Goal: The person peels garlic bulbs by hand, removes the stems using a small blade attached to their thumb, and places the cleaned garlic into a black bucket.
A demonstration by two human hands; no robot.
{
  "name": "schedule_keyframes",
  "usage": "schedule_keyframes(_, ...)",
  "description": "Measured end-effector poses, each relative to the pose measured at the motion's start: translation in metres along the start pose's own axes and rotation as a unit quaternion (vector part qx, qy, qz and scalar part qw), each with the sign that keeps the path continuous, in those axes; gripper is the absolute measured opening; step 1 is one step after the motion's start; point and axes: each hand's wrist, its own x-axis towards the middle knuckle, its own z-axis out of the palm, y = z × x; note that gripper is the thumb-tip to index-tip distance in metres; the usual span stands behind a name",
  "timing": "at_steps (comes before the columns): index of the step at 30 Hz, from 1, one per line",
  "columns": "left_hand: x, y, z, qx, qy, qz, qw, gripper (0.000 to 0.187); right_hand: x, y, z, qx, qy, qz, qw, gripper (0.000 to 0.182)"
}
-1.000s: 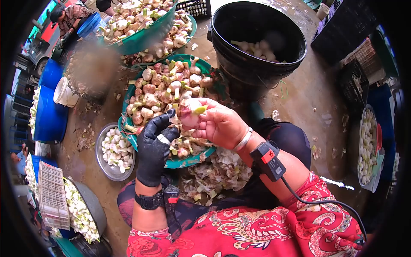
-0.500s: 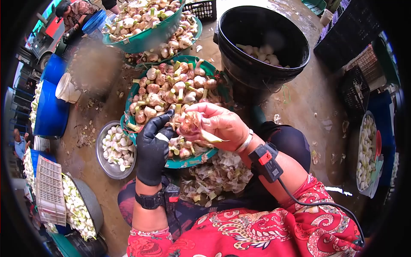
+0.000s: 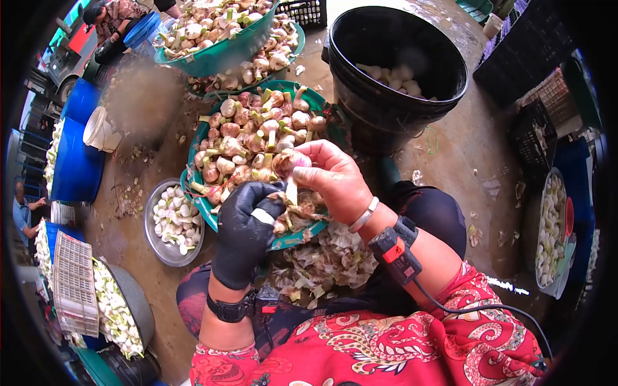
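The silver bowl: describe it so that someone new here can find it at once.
Start with the broad green basin of garlic in the middle of the view. Just left of it, beyond the black-gloved left hand, sits a small round bowl of whitish bulbs. Its shiny silver metal sets it apart from the green basin and the blue tub.

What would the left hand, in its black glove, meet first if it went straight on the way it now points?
Following its forearm's line, the left hand would probably first meet the rounded, brownish-white garlic bulbs heaped in the green plastic basin; depth is unclear.
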Motion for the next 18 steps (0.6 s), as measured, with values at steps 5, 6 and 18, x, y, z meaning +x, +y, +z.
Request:
schedule_keyframes(5, 0.007, 0.004, -0.001, -0.355, -0.020, -0.048, 0.934, 0.049, 0.003, 0.006, 0.001, 0.159, -0.092, 0.017, 0.983, 0.027)
schedule_keyframes(6, 0.005, -0.002, 0.000, -0.450, -0.082, -0.059, 0.887, 0.056, 0.001, 0.004, 0.006, 0.181, -0.116, 0.039, 0.976, 0.028)
schedule_keyframes(18, 0.013, -0.021, 0.006, -0.058, 0.012, 0.047, 0.997, 0.070, -0.004, -0.001, 0.011, -0.262, 0.026, -0.092, 0.960, 0.008)
